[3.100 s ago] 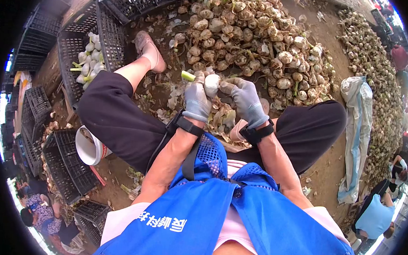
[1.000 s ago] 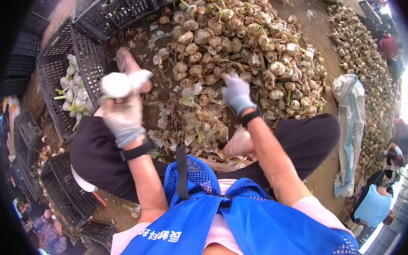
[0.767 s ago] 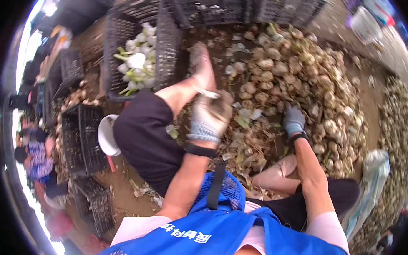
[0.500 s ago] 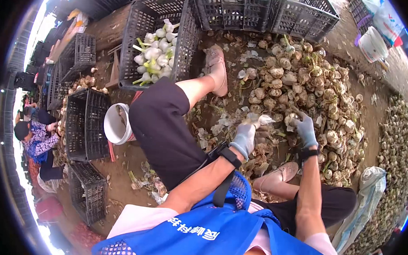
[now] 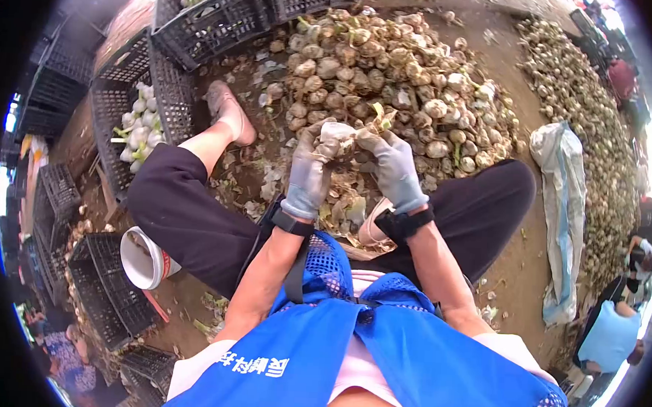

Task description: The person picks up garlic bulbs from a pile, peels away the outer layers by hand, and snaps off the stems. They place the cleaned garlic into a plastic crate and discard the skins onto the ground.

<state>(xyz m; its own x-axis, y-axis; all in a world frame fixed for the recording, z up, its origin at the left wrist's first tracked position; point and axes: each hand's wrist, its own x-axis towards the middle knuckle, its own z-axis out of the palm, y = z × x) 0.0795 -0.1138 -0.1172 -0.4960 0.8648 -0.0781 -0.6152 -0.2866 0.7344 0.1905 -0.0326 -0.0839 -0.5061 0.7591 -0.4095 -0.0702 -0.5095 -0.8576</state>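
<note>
My left hand (image 5: 313,166), in a grey-white glove, is closed around a pale garlic bulb (image 5: 336,133) at the centre of the view. Close beside it, my right hand (image 5: 397,166), gloved too, pinches the leafy, papery part (image 5: 377,122) of what looks like the same garlic. Both hands are just in front of a large heap of unpeeled garlic bulbs (image 5: 418,91). Loose skins (image 5: 348,197) lie on the ground beneath the hands.
Left of my leg stand a black crate (image 5: 174,99) with cleaned white garlic (image 5: 142,126) and a white bucket (image 5: 140,257). A white sack (image 5: 558,214) lies right of my knee. Other people sit at both far sides.
My view has turned to the right. My hands, apart before, have come together at the garlic; my right hand has left the heap's edge.
</note>
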